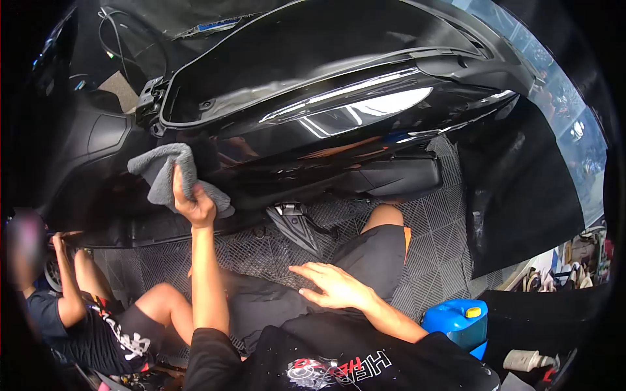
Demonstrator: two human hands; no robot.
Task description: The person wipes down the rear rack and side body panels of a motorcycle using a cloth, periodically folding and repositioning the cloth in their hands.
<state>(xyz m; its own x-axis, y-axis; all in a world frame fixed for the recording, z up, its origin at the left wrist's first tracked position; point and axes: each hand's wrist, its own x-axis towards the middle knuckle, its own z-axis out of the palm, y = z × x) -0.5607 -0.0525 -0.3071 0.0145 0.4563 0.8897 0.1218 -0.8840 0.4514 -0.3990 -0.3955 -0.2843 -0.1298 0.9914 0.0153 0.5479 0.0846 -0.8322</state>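
Observation:
My left hand (194,205) is closed on a grey microfibre cloth (171,171), which is bunched and hangs over the fingers. The cloth is against or just in front of the glossy black side panel (228,146) of what looks like a scooter; I cannot tell whether they touch. My right hand (332,285) is held above my lap, fingers stretched out and nothing in it. Below the panel a dark footrest (295,227) juts out towards my knee.
A co-worker (98,319) crouches at the left, a hand near the vehicle's lower edge. A blue jug (456,322) with a yellow cap stands at my right, near a whitish bottle (525,360) lying down. Grey grid tiles (430,251) cover the floor. Clear sheeting (554,85) hangs at the right.

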